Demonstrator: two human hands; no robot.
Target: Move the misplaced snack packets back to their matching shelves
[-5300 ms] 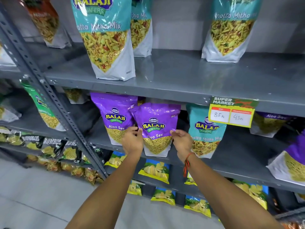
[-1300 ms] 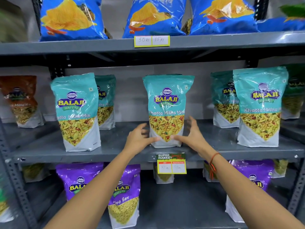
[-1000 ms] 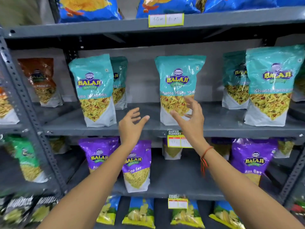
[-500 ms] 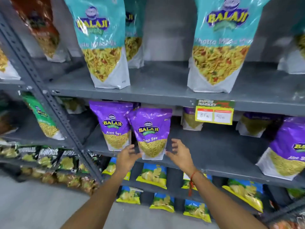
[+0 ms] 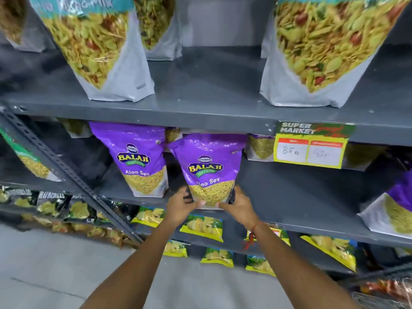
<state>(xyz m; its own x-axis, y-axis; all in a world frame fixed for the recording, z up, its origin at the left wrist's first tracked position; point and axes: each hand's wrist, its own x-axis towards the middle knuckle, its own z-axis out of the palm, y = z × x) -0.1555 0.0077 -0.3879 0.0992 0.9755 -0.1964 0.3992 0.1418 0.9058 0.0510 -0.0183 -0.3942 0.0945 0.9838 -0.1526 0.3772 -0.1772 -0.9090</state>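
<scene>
Head view. A purple Aloo Sev pouch is gripped at its base, centre of frame, by the left hand and right hand, fingers closed around the bottom corners. It is stood at the front edge of the middle shelf, just beside a second Aloo Sev pouch to its left. Long axis upright, label turned toward the camera. Teal Khatta Mitha Mix pouches are kept on the shelf above. Sorting here is judged nearly done; release and straightening are judged to remain.
</scene>
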